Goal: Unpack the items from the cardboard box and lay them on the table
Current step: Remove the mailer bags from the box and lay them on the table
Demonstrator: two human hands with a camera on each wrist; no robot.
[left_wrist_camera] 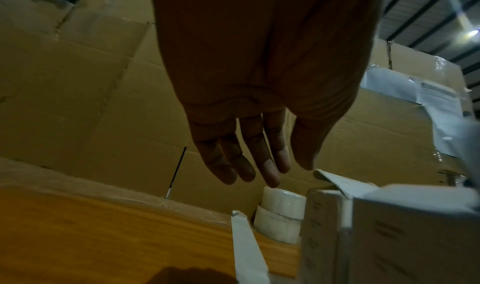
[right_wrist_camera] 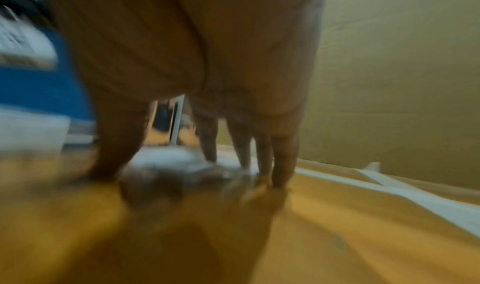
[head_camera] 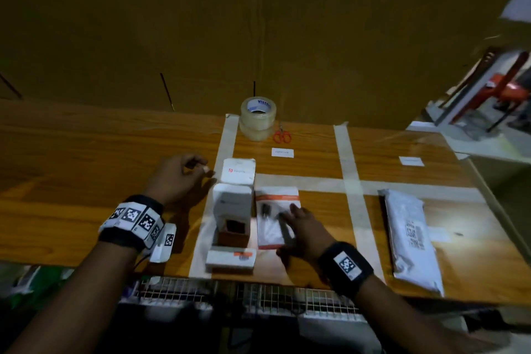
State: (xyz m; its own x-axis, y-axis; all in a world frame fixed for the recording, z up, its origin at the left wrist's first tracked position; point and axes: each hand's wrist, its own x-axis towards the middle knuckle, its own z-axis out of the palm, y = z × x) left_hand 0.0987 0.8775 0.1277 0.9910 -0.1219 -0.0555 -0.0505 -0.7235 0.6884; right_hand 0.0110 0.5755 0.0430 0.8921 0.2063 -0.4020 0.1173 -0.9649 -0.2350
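An open white box [head_camera: 232, 210] with a brown inside stands on the wooden table [head_camera: 86, 181], its lid flap [head_camera: 238, 171] turned back. The same box [left_wrist_camera: 402, 237] fills the lower right of the left wrist view. A flat white box with an orange label [head_camera: 231, 260] lies in front of it. To its right lies an orange-and-white packet [head_camera: 273, 215] with a black item inside. My right hand [head_camera: 298, 224] rests on this packet with straight fingers; the right wrist view, blurred, shows the fingertips [right_wrist_camera: 280, 177] down on the packet [right_wrist_camera: 166, 159]. My left hand [head_camera: 186, 172] hovers left of the box, relaxed and empty, as the left wrist view confirms [left_wrist_camera: 259, 171].
A grey poly mailer [head_camera: 408, 236] lies at the right. Two stacked tape rolls [head_camera: 257, 118] and orange scissors [head_camera: 282, 135] sit at the back. Masking tape strips [head_camera: 350, 181] divide the table into zones. A cardboard wall [head_camera: 258, 37] stands behind. A wire rack [head_camera: 244, 293] runs under the front edge.
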